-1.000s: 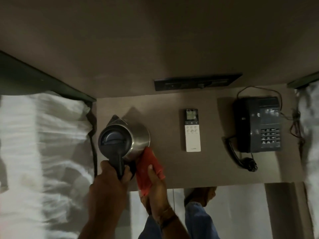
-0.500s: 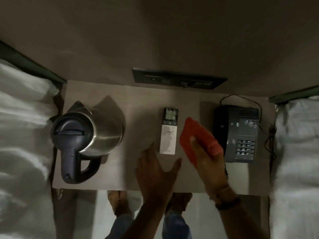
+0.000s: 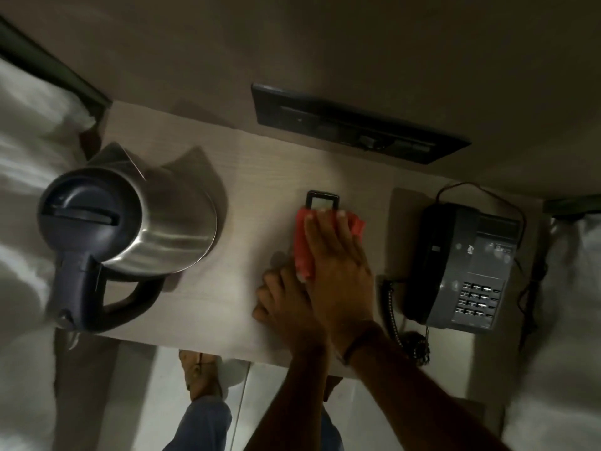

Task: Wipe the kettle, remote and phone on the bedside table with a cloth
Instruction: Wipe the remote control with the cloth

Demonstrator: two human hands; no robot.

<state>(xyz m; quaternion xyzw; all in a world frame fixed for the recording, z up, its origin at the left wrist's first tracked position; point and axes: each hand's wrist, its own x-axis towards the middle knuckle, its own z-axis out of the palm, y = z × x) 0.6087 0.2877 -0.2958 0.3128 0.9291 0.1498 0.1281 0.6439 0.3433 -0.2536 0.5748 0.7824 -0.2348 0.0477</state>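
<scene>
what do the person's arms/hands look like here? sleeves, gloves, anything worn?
Both forearms are bare to the frame edge: no sleeves, no gloves. The right hand has a dark band around its wrist; too dim to tell bracelet from watch strap. The left hand shows nothing worn, no rings visible. Short pale fingernails show on the right fingers.

— Where are you working?

— You're in a hotel-style bedroom. Your grip [image 3: 328,245] sits on a narrow pale wooden bench [image 3: 260,177] squeezed between two beds with white bedding [image 3: 29,151].

— What else tells you that?

— Right of your grip sits a dark corded desk phone [image 3: 465,268] with a keypad. To its left stands a steel electric kettle [image 3: 130,222]. Beyond your grip, a dark switch panel [image 3: 357,125] is set into the wall. Under your grip, a remote [image 3: 322,200] peeks out.
</scene>
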